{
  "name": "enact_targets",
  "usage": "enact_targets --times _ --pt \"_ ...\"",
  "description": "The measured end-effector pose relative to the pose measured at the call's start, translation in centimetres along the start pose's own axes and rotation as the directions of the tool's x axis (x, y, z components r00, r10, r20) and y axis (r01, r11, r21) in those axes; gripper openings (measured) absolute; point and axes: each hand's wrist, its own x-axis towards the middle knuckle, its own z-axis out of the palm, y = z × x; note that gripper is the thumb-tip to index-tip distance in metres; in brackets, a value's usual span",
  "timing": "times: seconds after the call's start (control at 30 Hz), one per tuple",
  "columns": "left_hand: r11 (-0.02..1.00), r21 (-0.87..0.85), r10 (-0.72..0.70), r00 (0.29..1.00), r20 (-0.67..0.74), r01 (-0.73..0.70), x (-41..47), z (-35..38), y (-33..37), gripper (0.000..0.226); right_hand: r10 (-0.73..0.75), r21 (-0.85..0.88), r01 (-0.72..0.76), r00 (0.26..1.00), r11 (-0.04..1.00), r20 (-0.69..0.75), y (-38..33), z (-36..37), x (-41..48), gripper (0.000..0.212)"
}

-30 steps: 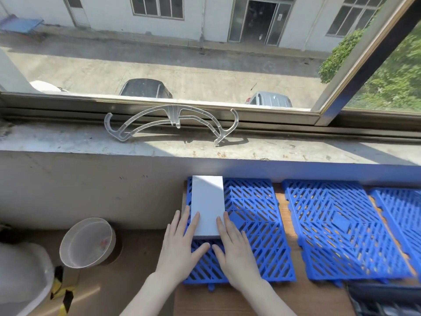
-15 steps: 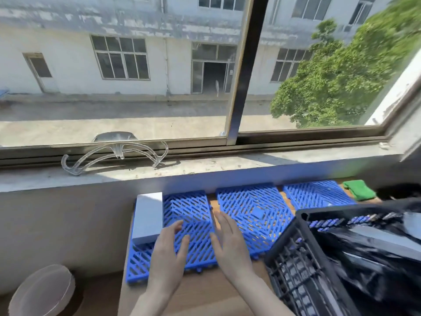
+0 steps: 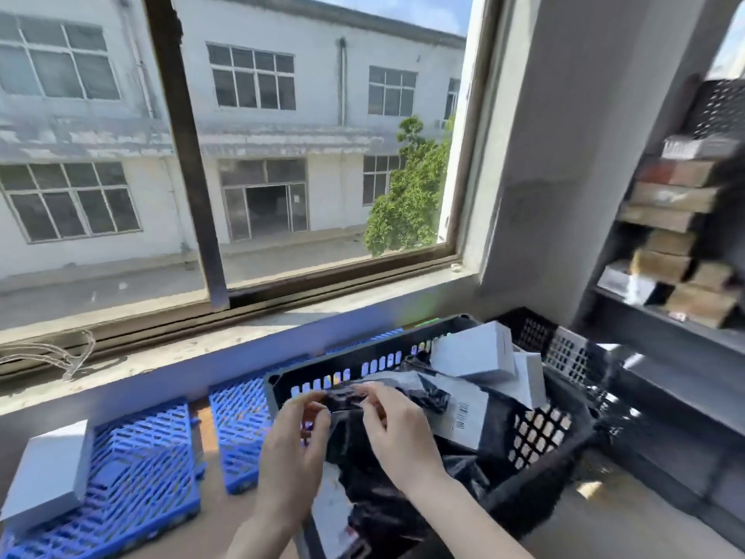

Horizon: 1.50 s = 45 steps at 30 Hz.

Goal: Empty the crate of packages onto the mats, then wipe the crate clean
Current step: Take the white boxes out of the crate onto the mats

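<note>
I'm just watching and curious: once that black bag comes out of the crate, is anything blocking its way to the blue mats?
Nothing visible. Both hands, left and right, pinch the black bag over the crate. The middle mat beside it lies bare; a white box occupies only the left mat's far-left edge.

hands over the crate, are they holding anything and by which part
Both the left hand and right hand pinch a black plastic package by its upper edge, above the black crate; motion blur hides the exact grip.

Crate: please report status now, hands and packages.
Left hand and right hand: both pinching a black bag over the crate. Crate still full. One white box on the mat. Nothing blocking.
</note>
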Motion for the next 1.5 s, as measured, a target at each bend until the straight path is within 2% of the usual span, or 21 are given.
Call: enact_targets --times 0.23,0.4,0.47,0.57,0.67,0.8,0.93,1.13,1.23,1.33,1.5 --pt "0.993 -0.1 0.076 0.973 0.218 -0.055 1.5 11.4 5.3 0.025 0.114 -0.129 -0.136 0.98 0.982 -0.163 8.8 -9.6 0.1 0.032" --pt "0.993 -0.093 0.1 0.936 0.338 -0.072 4.3 18.5 6.2 0.049 0.072 -0.304 -0.135 0.975 0.943 -0.209 14.6 -13.8 3.0 0.05" --pt "0.993 -0.058 0.116 0.909 0.401 -0.101 5.3 20.8 5.8 0.062 0.102 -0.354 -0.154 0.982 0.922 -0.161 16.4 -14.9 4.4 0.061" --pt "0.994 -0.008 0.101 0.869 0.485 -0.11 6.7 23.7 5.2 0.074 0.147 -0.422 -0.127 0.989 0.898 0.017 18.5 -16.0 6.8 0.079" --pt "0.993 0.029 0.086 0.859 0.505 -0.117 8.4 25.9 4.6 0.08 0.172 -0.495 -0.064 0.97 0.866 0.174 20.4 -16.8 9.1 0.091" --pt "0.995 0.039 0.057 0.847 0.529 -0.091 9.3 27.7 4.0 0.087 0.182 -0.515 -0.017 0.945 0.857 0.272 23.0 -16.6 10.4 0.101" --pt "0.996 0.06 0.028 0.864 0.503 -0.067 9.2 28.9 3.9 0.082 0.069 -0.488 0.086 0.954 0.869 0.29 25.2 -15.9 11.2 0.101" --pt "0.987 0.159 -0.052 0.903 0.427 -0.018 8.4 29.6 4.5 0.072 -0.103 -0.33 0.198 0.953 0.923 0.284 26.5 -16.5 11.7 0.089" --pt "0.981 0.19 -0.097 0.941 0.325 0.036 7.7 29.8 5.5 0.06 -0.178 -0.254 0.242 0.951 0.936 0.253 26.8 -17.3 11.6 0.086" --pt "0.972 0.224 -0.127 0.967 0.219 0.077 6.5 29.9 6.9 0.049 -0.267 -0.164 0.292 0.951 0.942 0.157 26.8 -18.6 11.6 0.087" --pt "0.975 0.154 -0.161 0.987 -0.016 0.162 4.6 29.6 9.5 0.041 -0.382 0.01 0.382 0.924 0.924 -0.002 25.6 -19.8 11.3 0.086"
